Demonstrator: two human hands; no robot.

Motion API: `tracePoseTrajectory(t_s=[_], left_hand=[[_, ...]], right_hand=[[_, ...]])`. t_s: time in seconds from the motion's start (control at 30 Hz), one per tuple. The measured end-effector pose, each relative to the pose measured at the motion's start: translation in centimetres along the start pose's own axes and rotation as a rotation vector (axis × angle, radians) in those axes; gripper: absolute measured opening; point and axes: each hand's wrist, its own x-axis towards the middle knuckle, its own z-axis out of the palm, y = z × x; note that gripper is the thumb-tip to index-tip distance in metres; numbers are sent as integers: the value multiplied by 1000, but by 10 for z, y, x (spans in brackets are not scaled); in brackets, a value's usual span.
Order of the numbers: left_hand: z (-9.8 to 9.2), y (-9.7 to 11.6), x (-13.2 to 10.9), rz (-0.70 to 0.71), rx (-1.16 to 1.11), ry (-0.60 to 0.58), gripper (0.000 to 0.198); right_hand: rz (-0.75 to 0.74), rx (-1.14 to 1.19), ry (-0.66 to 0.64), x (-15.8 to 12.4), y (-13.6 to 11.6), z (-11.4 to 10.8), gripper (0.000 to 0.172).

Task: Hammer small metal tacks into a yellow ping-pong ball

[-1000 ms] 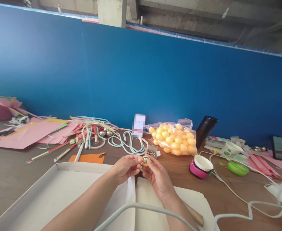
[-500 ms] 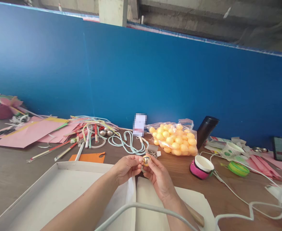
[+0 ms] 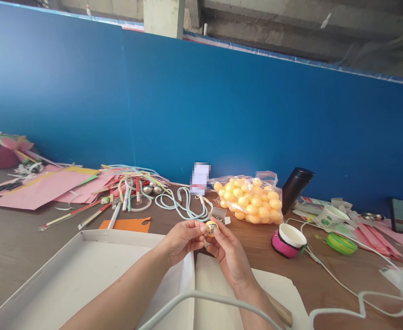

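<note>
Between both hands I hold a small orange ball (image 3: pixel 211 228) with shiny silver pieces in it, much like the balls in the bag behind. My left hand (image 3: pixel 183 241) pinches its left side with thumb and fingertips. On the other side, my right hand (image 3: pixel 231 257) grips it with thumb and curled fingers. Just beyond the ball is a small open carton (image 3: pixel 219 212) with silver bits in it, partly hidden by my fingers. A clear bag of orange balls (image 3: pixel 251 200) lies behind and to the right.
A white tray (image 3: pixel 119 247) lies under my left forearm, a pale board (image 3: pixel 218 293) under my right. A grey cable (image 3: pixel 201 297) crosses close in front. Further right are a white cup (image 3: pixel 291 236) and black bottle (image 3: pixel 296 185); pink sheets (image 3: pixel 43 190) lie left.
The ball is turned slightly, with more of its silver side facing me. Both hands keep hold of it in nearly the same spot.
</note>
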Motion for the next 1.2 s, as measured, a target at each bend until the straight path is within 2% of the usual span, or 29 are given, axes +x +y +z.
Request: tracePoseTrajectory(t_s=[0.6,1.2], left_hand=[[-1,-1,2,11,0,-15,15],[0,-2,0,21,-22,-29,16]], right_hand=[[-14,-12,25,1,1,0,36],[-35,-50,36,-2,-2,3,40]])
